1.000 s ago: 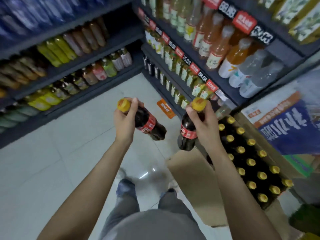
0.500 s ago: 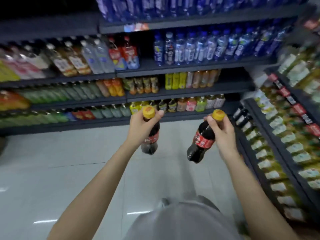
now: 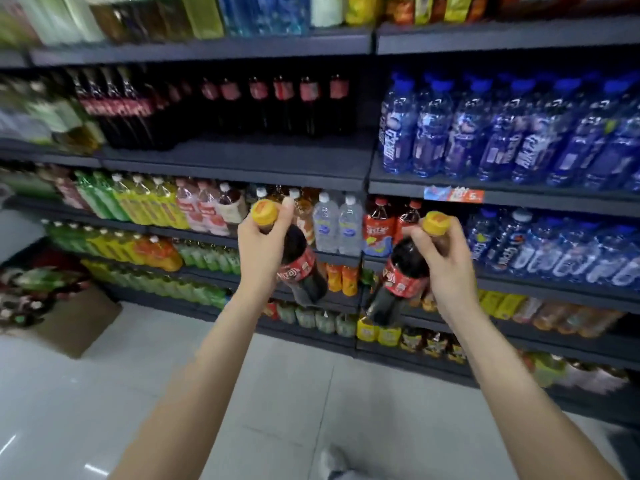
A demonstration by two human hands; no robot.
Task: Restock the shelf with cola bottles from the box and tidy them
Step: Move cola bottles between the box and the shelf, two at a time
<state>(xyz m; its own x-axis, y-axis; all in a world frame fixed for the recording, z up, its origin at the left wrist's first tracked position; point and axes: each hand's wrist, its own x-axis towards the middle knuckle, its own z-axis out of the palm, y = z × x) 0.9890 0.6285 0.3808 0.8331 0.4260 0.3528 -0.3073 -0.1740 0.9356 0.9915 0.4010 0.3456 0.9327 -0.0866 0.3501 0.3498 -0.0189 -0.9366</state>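
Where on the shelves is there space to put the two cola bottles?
Bare shelf board lies in front of the cola row, right of the front-standing colas. The blue bottles alongside are packed tight, as are the rows below.

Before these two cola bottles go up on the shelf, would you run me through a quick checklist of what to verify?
1. Left hand grips left cola bottle at the neck: ok.
2. Right hand grips right cola bottle at the neck: ok.
3. Yellow caps on both: ok.
4. Free space at the front of the cola shelf: ok.
5. Bottles upright for placing: not ok, both tilted.
6. Shelved cola labels facing front: cannot tell, blurred.
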